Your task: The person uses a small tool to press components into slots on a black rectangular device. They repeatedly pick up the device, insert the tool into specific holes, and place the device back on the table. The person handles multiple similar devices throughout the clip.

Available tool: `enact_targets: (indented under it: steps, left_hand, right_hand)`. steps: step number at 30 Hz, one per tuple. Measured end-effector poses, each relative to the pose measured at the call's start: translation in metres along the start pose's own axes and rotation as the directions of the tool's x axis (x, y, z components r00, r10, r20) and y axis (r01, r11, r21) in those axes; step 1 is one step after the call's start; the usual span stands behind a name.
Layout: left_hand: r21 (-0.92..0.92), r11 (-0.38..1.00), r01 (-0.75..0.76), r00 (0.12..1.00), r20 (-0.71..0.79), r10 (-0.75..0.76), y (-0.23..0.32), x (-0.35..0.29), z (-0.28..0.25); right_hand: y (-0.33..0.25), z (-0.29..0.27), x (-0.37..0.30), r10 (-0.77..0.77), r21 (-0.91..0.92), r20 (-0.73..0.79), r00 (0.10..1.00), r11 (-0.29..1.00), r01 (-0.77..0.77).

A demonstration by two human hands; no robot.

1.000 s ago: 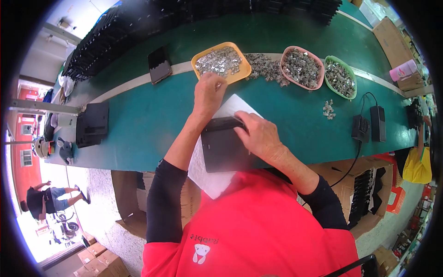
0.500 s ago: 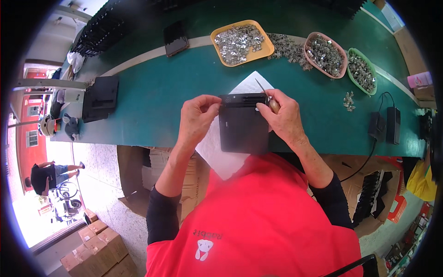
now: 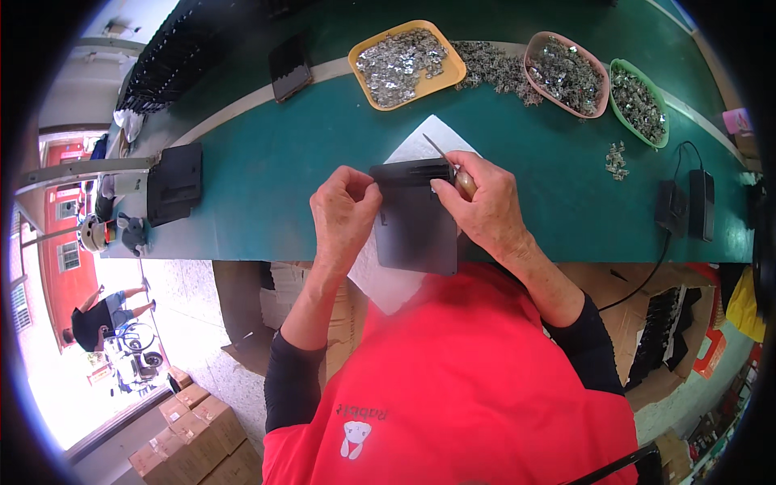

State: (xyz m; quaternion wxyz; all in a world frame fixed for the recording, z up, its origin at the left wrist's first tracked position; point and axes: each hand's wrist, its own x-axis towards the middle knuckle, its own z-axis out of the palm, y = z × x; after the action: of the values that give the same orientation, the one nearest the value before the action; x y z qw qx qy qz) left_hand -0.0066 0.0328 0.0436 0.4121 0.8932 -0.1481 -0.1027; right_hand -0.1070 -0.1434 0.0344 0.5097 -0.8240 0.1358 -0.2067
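A flat black plastic panel (image 3: 416, 230) with a slotted strip along its far edge lies in front of me, partly over a white sheet (image 3: 396, 287). My left hand (image 3: 343, 210) is closed in a pinch at the panel's far left corner; whatever sits between its fingertips is too small or hidden. In my right hand (image 3: 489, 198) is an awl-like tool (image 3: 466, 184) with a rounded wooden handle and a thin metal shaft pointing away to the far left. The right thumb rests near the panel's far right corner.
Along the far side are a yellow tray (image 3: 449, 85), a pink tray (image 3: 600, 109) and a green tray (image 3: 663, 133) of small metal pieces, with loose ones between. A power adapter (image 3: 671, 206) is at right; another black part (image 3: 174, 186) and a dark phone-like object (image 3: 289, 69) at left.
The whole view has shifted slightly. My left fingertips have slid a little nearer to me along the panel's left edge. The right hand keeps its hold on the awl-like tool.
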Motion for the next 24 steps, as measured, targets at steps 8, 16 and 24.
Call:
enact_targets:
  steps: [8, 16, 24]
  left_hand:
    - [0.301, 0.947, -0.111, 0.993, -0.008, 0.119, 0.012, 0.003, 0.005]
    - [0.422, 0.892, -0.163, 0.986, 0.039, 0.162, 0.021, -0.001, 0.004]
    - [0.076, 0.997, 0.017, 0.998, 0.065, -0.022, -0.004, 0.007, 0.001]
  right_hand:
    - [0.0, 0.005, 0.0, -0.104, 0.046, -0.036, 0.994, 0.993, 0.105]
    - [0.008, 0.005, -0.001, -0.078, 0.097, -0.018, 0.997, 0.992, 0.08]
    - [0.015, 0.001, -0.003, -0.033, 0.121, 0.026, 0.999, 0.992, 0.03]
